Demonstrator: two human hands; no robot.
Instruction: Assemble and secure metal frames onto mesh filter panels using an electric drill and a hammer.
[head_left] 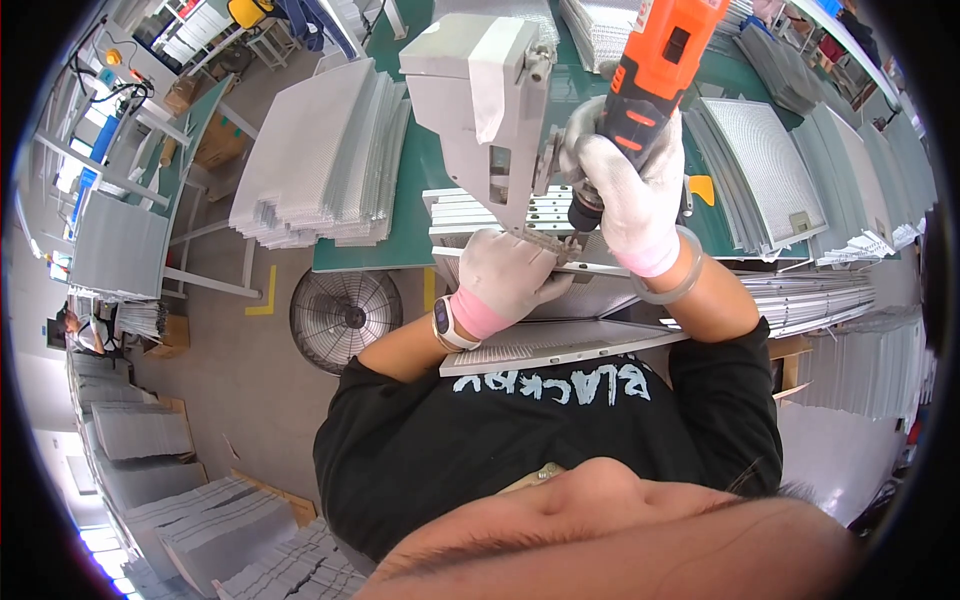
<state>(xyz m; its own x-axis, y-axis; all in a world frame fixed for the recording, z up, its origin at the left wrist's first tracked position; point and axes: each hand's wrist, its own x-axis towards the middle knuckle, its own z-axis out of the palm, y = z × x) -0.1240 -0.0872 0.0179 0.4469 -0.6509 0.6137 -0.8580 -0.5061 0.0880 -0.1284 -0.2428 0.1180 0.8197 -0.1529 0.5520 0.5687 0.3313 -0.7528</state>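
Head view only, fisheye, looking steeply down from your forehead.
You see your hands close at 12 o'clock, green bench (380, 240) beyond, floor fan (345, 315) at 9.

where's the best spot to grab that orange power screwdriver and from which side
Grip the orange power screwdriver round its black-and-orange barrel, just above the bit end, coming in from the person's right side. It stands tip-down over the metal mesh panel, so a wrap round the barrel keeps it in line. The right hand holds it that way, while the left hand presses on the panel's frame.
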